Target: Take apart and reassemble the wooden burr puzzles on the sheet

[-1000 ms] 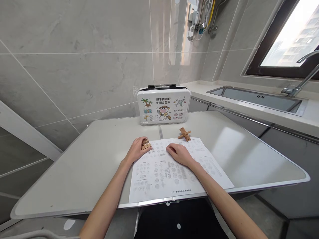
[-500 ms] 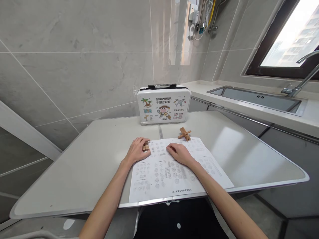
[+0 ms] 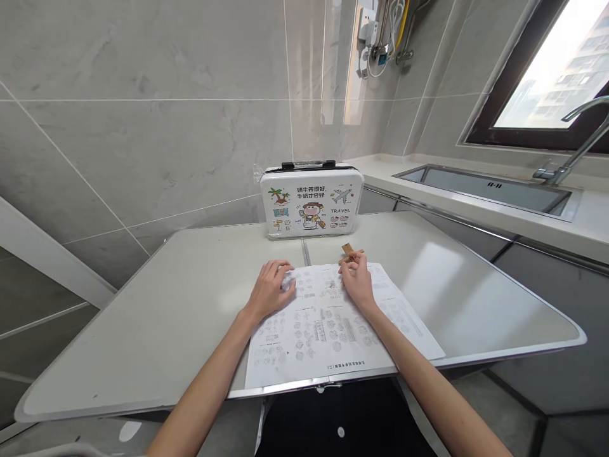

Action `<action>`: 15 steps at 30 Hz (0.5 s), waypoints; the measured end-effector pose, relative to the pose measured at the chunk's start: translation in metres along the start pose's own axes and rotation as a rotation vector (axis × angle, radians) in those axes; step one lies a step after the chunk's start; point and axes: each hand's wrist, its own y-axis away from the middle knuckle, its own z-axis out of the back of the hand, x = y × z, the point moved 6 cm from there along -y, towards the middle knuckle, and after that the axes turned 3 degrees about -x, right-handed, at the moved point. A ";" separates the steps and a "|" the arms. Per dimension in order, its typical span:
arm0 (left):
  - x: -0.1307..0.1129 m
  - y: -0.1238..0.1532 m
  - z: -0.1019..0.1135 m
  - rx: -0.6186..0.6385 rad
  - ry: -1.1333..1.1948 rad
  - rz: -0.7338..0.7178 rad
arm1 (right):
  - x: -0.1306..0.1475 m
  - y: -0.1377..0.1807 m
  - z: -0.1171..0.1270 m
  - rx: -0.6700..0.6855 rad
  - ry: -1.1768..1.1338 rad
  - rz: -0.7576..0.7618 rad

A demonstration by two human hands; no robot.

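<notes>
I am seeing the crossed wooden pieces (image 3: 347, 249) lying at the far edge of a printed sheet, to the right of the bench's middle seam. A flat brown block is sticking out behind, with a thinner stick crossing it; the rest is hiding behind fingers. The right hand (image 3: 359, 285) is bending over them with its fingers half curled and the tips just at the wood; I cannot tell whether they are gripping it or only touching. The left hand (image 3: 270, 291) is resting on the sheet's far left part, thumb and fingers standing apart in a wide curve, with paper showing between them. I cannot tell whether the palm is covering anything. Under both hands the white sheet (image 3: 304, 374) is lying flat, small grey diagrams filling it and a line of print running along its near edge. The pale bench (image 3: 190, 317) is spreading out on either side. Behind the sheet, a white case (image 3: 311, 214) is standing upright against the tiled wall, its front carrying a cartoon figure, a palm tree, a plane and the word TRAVEL. Off to the right, a sink (image 3: 476, 184) and a faucet (image 3: 583, 149) are sitting beneath a dark-framed window (image 3: 537, 95).
</notes>
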 end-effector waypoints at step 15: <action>-0.031 0.001 -0.010 0.020 0.082 -0.127 | -0.018 -0.015 0.001 -0.003 -0.482 -0.247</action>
